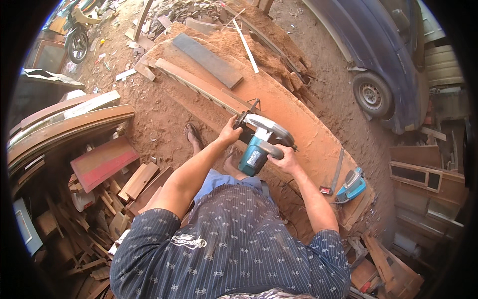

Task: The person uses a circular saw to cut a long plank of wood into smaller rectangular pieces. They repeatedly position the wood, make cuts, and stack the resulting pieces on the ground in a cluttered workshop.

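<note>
A teal circular saw with a silver blade guard and a dark base is held in front of me, over the near edge of a sawdust-covered wooden bench. My left hand is wrapped round the dark front part of the saw. The rear handle sits in the closed grip of my right hand. A long narrow plank lies on edge along the bench's near side, and its right end reaches the saw. The saw body hides the blade and where it meets the wood.
On the bench lie a dark board, a thin dark bar and a teal power tool. Stacked timber and a red panel stand at left. A blue vehicle is parked at right, a motorcycle far left.
</note>
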A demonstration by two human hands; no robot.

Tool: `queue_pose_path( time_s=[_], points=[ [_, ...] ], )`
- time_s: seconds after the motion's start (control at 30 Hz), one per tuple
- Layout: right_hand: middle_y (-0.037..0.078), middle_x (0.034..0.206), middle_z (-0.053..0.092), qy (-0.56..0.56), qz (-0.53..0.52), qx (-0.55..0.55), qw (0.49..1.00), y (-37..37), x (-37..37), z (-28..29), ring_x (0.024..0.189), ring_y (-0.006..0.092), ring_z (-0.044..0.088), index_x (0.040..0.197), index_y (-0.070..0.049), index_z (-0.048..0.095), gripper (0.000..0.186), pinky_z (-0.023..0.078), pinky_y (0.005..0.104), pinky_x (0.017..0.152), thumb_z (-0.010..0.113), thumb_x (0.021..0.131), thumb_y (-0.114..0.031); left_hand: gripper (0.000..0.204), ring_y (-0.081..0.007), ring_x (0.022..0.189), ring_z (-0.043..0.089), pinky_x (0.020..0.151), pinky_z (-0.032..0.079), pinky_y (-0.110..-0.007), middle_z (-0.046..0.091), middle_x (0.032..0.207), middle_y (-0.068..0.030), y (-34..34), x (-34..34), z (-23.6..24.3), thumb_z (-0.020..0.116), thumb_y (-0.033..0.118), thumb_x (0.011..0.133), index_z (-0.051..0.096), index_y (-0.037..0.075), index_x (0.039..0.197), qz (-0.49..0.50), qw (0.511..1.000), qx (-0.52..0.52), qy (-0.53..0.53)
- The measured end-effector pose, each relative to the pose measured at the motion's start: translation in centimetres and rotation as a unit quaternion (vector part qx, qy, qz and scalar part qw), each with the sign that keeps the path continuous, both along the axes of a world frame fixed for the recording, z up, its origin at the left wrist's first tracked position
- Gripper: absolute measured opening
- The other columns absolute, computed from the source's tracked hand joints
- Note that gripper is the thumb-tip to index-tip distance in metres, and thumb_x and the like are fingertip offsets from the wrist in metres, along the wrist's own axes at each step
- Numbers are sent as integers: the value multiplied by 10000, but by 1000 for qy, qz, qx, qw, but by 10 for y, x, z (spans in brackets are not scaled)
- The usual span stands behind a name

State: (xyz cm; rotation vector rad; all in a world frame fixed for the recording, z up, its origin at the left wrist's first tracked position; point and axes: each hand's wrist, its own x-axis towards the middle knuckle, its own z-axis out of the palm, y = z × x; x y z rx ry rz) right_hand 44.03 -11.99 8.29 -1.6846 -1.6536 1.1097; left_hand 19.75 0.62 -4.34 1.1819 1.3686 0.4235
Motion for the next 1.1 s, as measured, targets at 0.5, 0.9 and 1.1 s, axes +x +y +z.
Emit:
queue_pose_path(
  time_s=[0.5,0.9,1.1],
  points=[
    [153,865,721,-1,-4,1,1000,18,-27,4,791,247,704,983,-6,695,256,544,365,752,779,812,-176,345,-171,669,658,555,499,-307,700,862,-105,24,-22,7,631,245,904,631,-7,1140,-7,988,-151,-20],
    [154,852,708,-5,2,-14,1000,45,-55,10,772,268,695,971,-13,691,246,539,371,741,765,800,-174,375,-168,657,660,564,505,-303,710,907,-109,48,-53,9,638,259,904,631,-7,1169,-19,986,-163,-16],
    [163,852,714,-11,-6,-35,999,59,-71,13,799,306,713,978,-58,700,237,537,393,731,753,785,-185,347,-160,697,664,590,511,-297,712,895,-100,59,-67,13,644,245,907,648,5,1158,-6,986,-167,-26]
  ],
)
